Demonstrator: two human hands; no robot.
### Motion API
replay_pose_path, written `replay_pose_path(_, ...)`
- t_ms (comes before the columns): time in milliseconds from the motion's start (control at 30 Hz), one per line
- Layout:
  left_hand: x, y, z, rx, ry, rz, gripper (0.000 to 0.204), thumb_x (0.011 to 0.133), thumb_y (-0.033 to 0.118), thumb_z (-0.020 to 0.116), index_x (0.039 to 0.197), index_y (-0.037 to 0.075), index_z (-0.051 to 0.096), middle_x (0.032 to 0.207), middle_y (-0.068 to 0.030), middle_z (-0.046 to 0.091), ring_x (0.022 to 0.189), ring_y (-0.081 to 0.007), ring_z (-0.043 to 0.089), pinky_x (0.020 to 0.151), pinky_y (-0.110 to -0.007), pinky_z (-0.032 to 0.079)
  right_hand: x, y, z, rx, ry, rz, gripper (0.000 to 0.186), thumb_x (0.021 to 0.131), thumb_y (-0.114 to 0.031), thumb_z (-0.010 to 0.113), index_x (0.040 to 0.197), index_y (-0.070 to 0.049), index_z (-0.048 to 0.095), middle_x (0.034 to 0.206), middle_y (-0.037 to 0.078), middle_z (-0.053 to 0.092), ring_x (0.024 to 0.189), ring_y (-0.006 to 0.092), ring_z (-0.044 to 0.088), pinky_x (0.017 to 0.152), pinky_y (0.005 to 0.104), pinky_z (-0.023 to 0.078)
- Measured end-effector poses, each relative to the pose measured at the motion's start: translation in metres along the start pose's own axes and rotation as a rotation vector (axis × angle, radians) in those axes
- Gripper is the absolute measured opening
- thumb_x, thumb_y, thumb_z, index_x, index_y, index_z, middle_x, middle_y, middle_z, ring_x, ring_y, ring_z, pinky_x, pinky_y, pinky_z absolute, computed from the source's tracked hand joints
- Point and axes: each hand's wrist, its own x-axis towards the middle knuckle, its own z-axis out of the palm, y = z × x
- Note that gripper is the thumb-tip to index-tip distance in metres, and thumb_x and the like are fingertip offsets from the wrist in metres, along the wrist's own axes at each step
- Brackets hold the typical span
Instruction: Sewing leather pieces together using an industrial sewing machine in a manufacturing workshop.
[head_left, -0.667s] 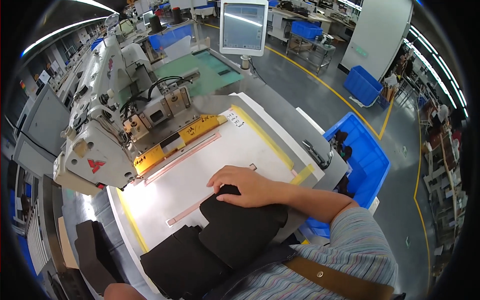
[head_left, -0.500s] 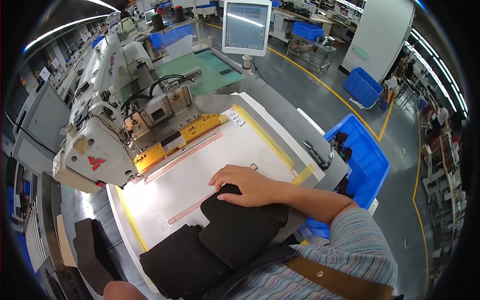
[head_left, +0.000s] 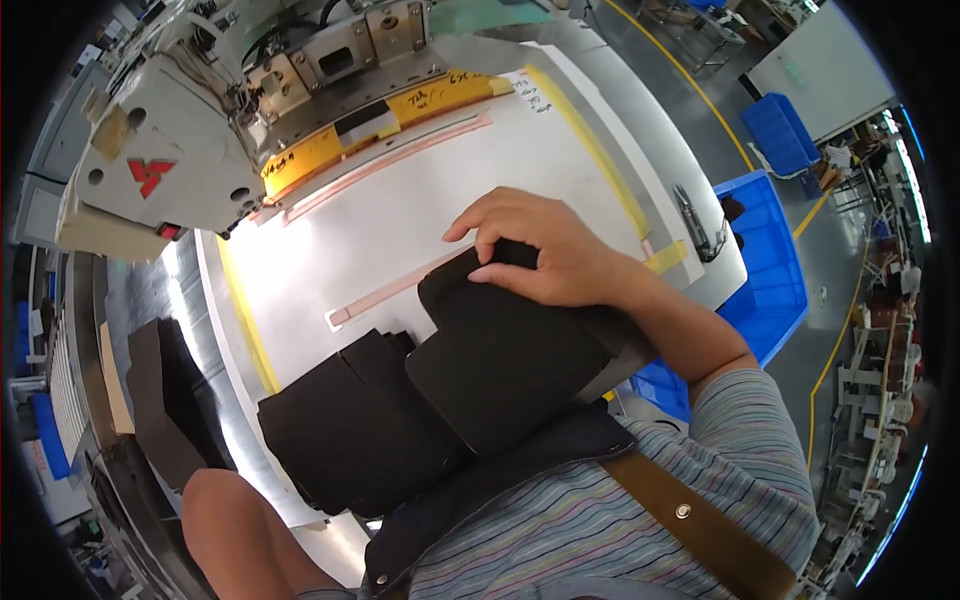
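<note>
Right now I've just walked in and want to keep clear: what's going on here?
The person's right hand has its grip on the upper edge of a large black bundle. A second black bundle lies to its left; a white board shows between these bundles and the machine head. The left hand is out of view.

Yellow lines point(head_left: 700, 82) sweep across the grey floor point(head_left: 665, 115)!
Up top, a blue plastic bin point(head_left: 780, 132) sits beside a pale panel point(head_left: 825, 70); far right, a strip light point(head_left: 912, 190) glows white.
</note>
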Motion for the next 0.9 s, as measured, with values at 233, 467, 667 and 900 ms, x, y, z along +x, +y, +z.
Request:
replay_pose_path(233,-0.018,-0.022,0.019,0.294,0.180,0.047,0.068,0.074,0.031,0.102,0.130,0.004,0.075,0.129,-0.0234,0.077,0.123,-0.0305,0.073,0.101,-0.045,0.061,0.002,-0.007,-0.002,0.008,-0.034,-0.019,0.019,0.085,-0.001,0.087,0.094,-0.005,0.071,0.105,0.009,0.075,0.104,0.0284,0.071,0.096,0.0392,0.057)
replay_pose_path(467,-0.103,-0.073,0.054,0.613,0.317,0.082,0.062,0.075,0.030,0.100,0.126,0.002,0.076,0.127,-0.0236,0.077,0.122,-0.0327,0.073,0.100,-0.046,0.061,0.013,-0.028,-0.022,0.306,0.026,-0.198,0.017,0.087,-0.002,0.087,0.102,-0.005,0.080,0.104,0.008,0.076,0.101,0.0245,0.072,0.096,0.0394,0.057)
replay_pose_path(667,-0.283,-0.153,0.118,0.842,0.381,0.091,0.058,0.076,0.029,0.097,0.122,0.001,0.076,0.126,-0.0239,0.077,0.121,-0.0346,0.073,0.100,-0.046,0.060,-0.002,-0.027,-0.113,0.173,0.366,0.185,0.034,0.105,-0.020,0.072,0.135,-0.004,0.072,0.119,0.007,0.077,0.108,0.0122,0.074,0.095,0.0262,0.060)
replay_pose_path(900,-0.475,-0.242,0.286,1.143,0.586,0.126,0.053,0.077,0.028,0.095,0.118,-0.001,0.077,0.125,-0.0242,0.077,0.121,-0.0366,0.073,0.100,-0.046,0.060,0.019,0.106,-0.150,-0.182,0.188,0.700,0.026,0.101,-0.011,0.075,0.126,-0.009,0.080,0.108,0.000,0.079,0.096,0.0081,0.073,0.092,0.0240,0.055)
